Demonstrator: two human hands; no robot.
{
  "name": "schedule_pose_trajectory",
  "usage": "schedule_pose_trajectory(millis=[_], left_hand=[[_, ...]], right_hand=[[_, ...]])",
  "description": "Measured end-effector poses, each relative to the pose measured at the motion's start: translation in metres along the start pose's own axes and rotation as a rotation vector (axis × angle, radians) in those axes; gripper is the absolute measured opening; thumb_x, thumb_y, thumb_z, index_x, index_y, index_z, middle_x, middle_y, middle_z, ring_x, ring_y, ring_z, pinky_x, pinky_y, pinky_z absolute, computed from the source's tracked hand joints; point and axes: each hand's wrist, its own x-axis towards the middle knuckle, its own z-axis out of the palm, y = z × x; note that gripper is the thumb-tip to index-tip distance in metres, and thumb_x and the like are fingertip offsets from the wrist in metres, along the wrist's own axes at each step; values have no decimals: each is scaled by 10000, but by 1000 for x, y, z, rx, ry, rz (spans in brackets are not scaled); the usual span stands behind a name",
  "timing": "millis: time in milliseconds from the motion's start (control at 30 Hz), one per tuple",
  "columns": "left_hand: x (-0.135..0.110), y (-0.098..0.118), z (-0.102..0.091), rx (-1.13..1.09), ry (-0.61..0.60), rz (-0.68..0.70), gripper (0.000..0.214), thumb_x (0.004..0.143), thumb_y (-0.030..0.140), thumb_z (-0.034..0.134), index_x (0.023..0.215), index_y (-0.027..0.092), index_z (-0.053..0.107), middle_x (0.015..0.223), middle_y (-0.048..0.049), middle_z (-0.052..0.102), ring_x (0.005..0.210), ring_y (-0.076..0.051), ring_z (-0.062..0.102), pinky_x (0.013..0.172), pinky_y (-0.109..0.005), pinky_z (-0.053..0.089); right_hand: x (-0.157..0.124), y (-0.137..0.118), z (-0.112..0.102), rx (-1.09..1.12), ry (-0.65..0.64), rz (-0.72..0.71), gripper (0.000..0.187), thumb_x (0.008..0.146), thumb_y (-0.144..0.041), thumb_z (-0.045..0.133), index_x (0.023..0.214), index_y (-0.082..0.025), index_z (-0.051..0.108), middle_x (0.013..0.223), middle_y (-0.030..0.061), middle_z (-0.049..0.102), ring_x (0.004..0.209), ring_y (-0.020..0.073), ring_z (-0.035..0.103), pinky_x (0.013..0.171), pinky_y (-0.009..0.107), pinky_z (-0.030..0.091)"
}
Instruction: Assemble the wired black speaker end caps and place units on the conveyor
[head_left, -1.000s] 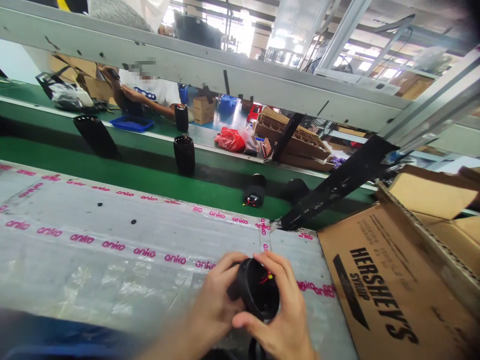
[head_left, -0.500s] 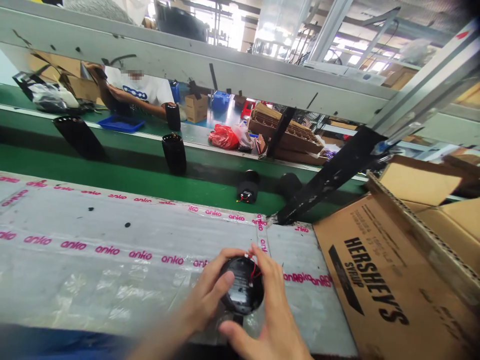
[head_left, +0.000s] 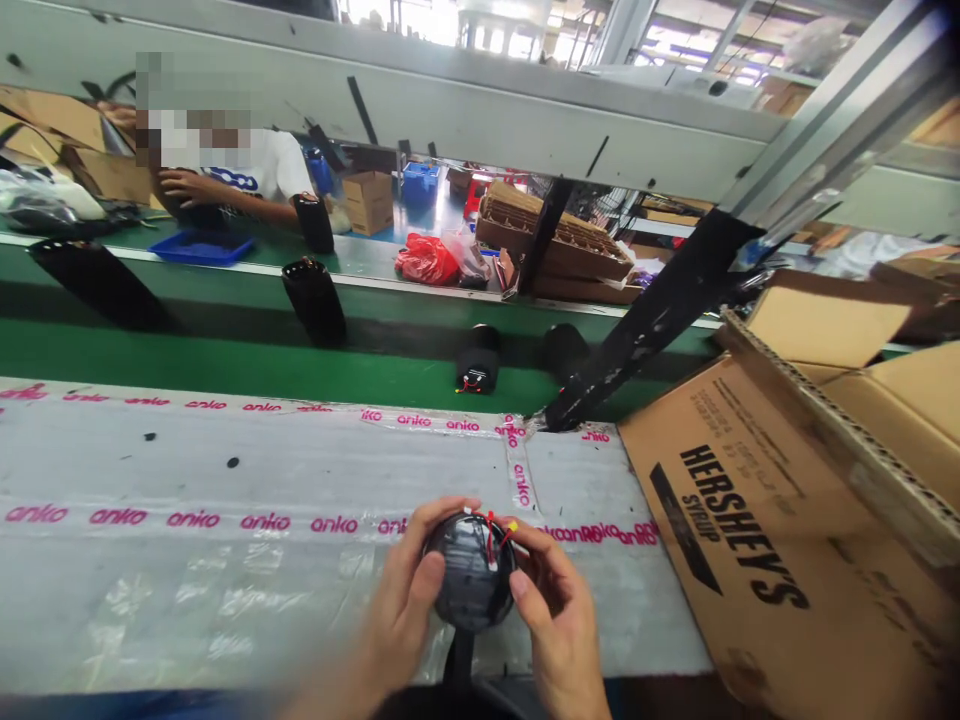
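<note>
Both my hands hold a round black cylindrical housing above the plastic-covered bench, its glossy end facing me. Red and yellow wires come out at its upper edge. My left hand cups its left side, thumb across the face. My right hand grips the right side, with fingertips near the wires. A dark stem shows below the housing, its lower part hidden by the bench edge and my arm.
A green conveyor runs beyond the bench, carrying several black cylinders, some with wires. A Hershey's Syrup carton stands at right. A black strut crosses the view. Across the belt, a co-worker's hands work beside a blue tray.
The housing has turned in my hands, from its open rim to its glossy closed end facing me, with the wires now on top. The view has swung slightly, shifting the scene left and up.
</note>
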Motion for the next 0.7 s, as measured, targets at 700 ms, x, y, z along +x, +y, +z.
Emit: schedule_pose_trajectory(millis=[700], left_hand=[[29, 9, -3, -127, -130, 9, 647, 1028, 695, 440, 1334, 195, 713, 1331, -109, 759, 1251, -340, 682, 1077, -410, 502]], right_hand=[[3, -32, 11, 39, 82, 40, 269, 953, -449, 796, 1169, -305, 868, 1302, 116, 823, 1281, 363, 760, 1153, 618, 573]])
